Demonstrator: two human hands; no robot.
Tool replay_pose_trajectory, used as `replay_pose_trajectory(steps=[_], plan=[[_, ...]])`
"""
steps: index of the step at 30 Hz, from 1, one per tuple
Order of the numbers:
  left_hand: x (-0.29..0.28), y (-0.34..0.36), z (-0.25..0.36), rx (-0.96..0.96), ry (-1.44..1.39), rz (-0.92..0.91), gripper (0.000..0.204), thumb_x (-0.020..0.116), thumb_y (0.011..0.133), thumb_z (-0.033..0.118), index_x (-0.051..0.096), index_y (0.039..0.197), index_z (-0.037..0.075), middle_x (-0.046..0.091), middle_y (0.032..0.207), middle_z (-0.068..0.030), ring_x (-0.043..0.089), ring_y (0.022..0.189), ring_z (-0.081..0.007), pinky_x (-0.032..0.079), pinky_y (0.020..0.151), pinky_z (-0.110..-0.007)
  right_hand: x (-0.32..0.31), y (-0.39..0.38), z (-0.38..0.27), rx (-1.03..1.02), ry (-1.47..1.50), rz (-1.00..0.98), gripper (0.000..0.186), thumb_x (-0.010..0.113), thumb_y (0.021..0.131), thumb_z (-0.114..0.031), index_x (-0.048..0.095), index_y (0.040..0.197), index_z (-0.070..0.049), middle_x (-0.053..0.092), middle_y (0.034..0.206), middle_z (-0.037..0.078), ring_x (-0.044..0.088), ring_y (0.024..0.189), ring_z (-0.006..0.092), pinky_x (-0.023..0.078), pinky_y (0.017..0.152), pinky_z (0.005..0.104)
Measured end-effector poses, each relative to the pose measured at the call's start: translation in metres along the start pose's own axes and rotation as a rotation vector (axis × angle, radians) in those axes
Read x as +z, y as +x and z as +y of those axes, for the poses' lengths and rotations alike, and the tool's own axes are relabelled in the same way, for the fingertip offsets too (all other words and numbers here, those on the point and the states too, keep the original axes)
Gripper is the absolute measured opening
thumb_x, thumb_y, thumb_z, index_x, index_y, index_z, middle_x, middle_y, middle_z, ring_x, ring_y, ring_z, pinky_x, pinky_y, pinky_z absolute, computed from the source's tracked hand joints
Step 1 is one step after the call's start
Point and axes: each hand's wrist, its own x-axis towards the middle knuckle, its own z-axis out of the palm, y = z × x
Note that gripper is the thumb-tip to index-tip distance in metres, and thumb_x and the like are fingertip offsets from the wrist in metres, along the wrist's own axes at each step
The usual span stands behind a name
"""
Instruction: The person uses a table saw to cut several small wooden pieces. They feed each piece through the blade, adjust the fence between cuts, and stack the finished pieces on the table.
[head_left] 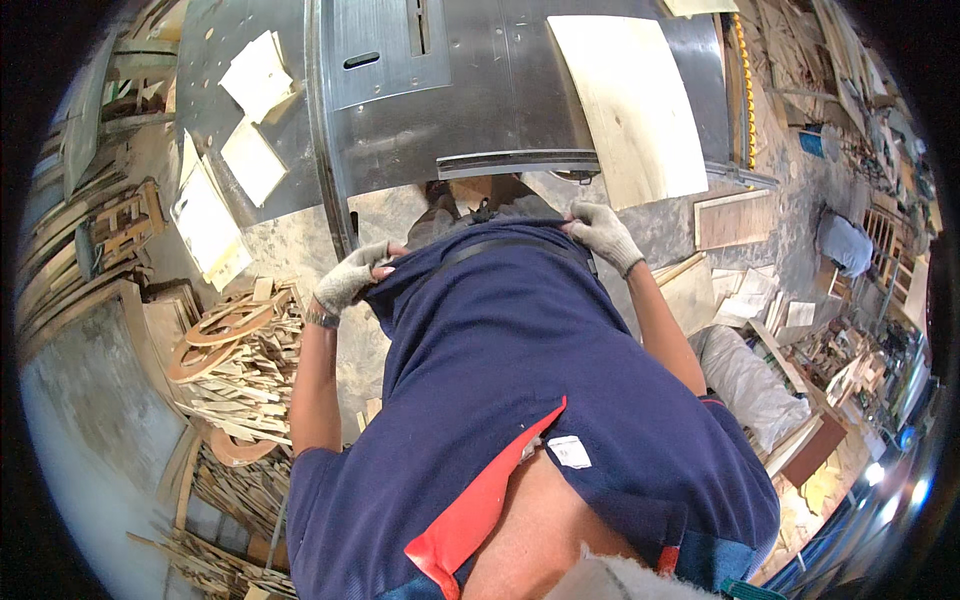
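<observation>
**Shirt Hem Held in Both Grips at the Machine Tabletop**

Head view: The dark blue shirt was on the wearer's torso, its lower hem drawn outward between the two hands. The left grip was closed on the hem's left corner, thumb and fingers pinching the cloth. The right grip was likewise closed on the right corner, its fingertips folded over the edge. Both wore pale knitted gloves; bare fingertips showed on the left. A band encircled the left wrist.

The shirt was creased lengthwise, with a darker strip across it near the hem. The neck opening had a red facing and a white label beside it.

The tabletop, dark metal, stood beyond the hem, apart from both grips. A pale wood panel overhung its near edge at the right. A metal bar lay along that edge, between the shirt and the slotted plate. Scrap strips were heaped at the left. The shirt obscured the wearer's waist.
</observation>
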Motion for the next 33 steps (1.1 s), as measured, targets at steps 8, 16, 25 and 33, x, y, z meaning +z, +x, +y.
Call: replay_pose_trajectory(steps=[8,16,25,33], plan=[[0.012,0.081,-0.052,0.197,0.598,0.776,0.041,0.062,0.097,0.039,0.072,0.09,-0.001,0.069,0.078,-0.0106,0.06,0.074,-0.0183,0.047,0.07,-0.035,0.019,0.022,0.053,0.205,0.423,0.273,0.022,0.072,0.09,-0.021,0.069,0.093,0.0,0.064,0.078,0.001,0.056,0.072,0.0118,0.044,0.064,0.0301],[0.005,0.01,-0.152,-0.154,0.272,0.761,0.04,0.054,0.101,0.039,0.073,0.102,0.004,0.072,0.095,-0.0075,0.066,0.087,-0.0198,0.049,0.078,-0.036,0.051,-0.031,0.116,0.484,1.169,0.145,0.024,0.063,0.096,-0.028,0.07,0.095,-0.005,0.065,0.081,0.004,0.058,0.071,0.0154,0.046,0.063,0.032],[0.068,-0.068,-0.26,-0.554,0.277,0.508,0.039,0.054,0.102,0.038,0.072,0.103,0.004,0.072,0.094,-0.0073,0.065,0.085,-0.0189,0.05,0.077,-0.035,-0.004,-0.098,0.163,0.57,1.174,0.399,0.028,0.061,0.096,-0.033,0.068,0.099,-0.005,0.066,0.084,0.005,0.059,0.073,0.0177,0.047,0.065,0.0341],[0.075,-0.07,-0.252,-0.523,0.258,0.563,0.037,0.055,0.102,0.037,0.071,0.103,0.004,0.072,0.094,-0.007,0.065,0.084,-0.0181,0.05,0.075,-0.034,-0.027,-0.118,0.18,0.598,1.148,0.467,0.033,0.059,0.096,-0.037,0.066,0.103,-0.006,0.066,0.086,0.006,0.059,0.074,0.0197,0.047,0.067,0.036]])
